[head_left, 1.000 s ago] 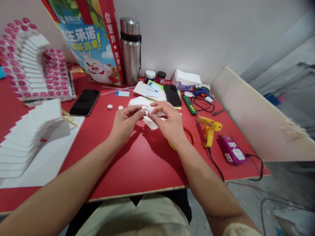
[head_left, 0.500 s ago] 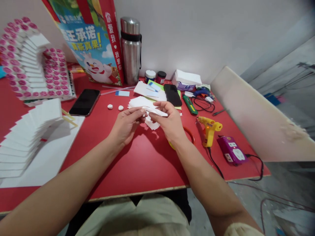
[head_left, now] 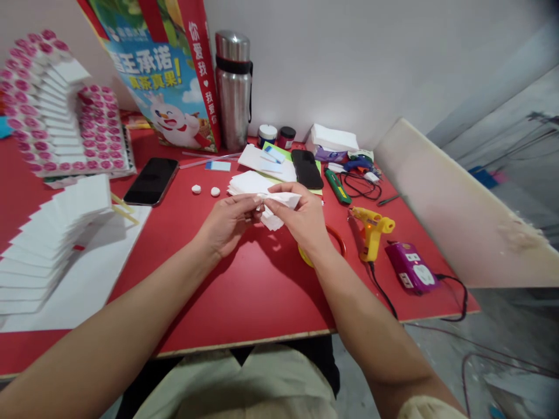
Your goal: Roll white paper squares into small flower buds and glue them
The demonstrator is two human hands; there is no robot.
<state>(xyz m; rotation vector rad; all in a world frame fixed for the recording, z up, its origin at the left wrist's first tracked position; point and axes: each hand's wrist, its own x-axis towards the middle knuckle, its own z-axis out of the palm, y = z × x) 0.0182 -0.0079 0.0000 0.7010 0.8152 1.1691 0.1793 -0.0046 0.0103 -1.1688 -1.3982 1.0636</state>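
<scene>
Between both hands is a piece of white tissue paper (head_left: 287, 199), bunched at its left end and flaring out on the right. My left hand (head_left: 231, 220) pinches the bunched end between thumb and fingers. My right hand (head_left: 303, 216) is closed on the wider part, thumb on the near side. Beneath and behind them lies a stack of white paper sheets (head_left: 247, 183), partly covered by the hands. Two small white balls (head_left: 215, 191) rest on the red table (head_left: 253, 291) left of the stack.
To the right lie a yellow glue gun (head_left: 371, 230), a purple power box (head_left: 411, 267) and a green tool (head_left: 337, 186). A phone (head_left: 151, 181) and a fanned white card structure (head_left: 56, 233) are at left. Behind stand a steel flask (head_left: 233, 93) and a printed bag (head_left: 168, 75).
The right end of the tissue paper has fanned wider and stands higher. My right fingers have shifted slightly along it; the left hand keeps its pinch.
</scene>
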